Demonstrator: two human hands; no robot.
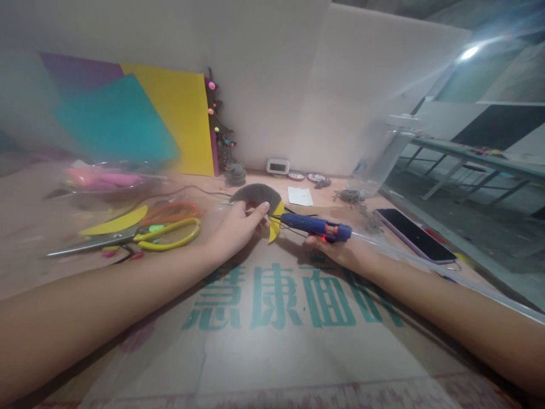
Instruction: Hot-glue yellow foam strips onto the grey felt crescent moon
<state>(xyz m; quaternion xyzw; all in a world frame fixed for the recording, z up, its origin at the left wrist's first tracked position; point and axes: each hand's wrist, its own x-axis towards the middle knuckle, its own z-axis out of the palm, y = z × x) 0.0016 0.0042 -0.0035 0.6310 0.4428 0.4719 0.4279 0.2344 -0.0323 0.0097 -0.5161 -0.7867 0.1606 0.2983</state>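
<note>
**Printed sheet (272,360) beneath two working hands**

Over the sheet's far end, the grey-and-yellow crescent (258,194) looks light and bendy to me, likely to crease; I'd hold its edge, clear of the tip of the glue gun (309,223). The left hand (243,224) pinches it between thumb and fingers. The right hand (340,251) grasps the gun from below; I can't tell how tightly its mostly hidden fingers close.

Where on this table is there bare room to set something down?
Widest free patch: the printed sheet, between the left forearm and right forearm. A smaller one lies left of the scissors. It's crowded around the scissors, the glue gun, the phone and the white digital display.
</note>
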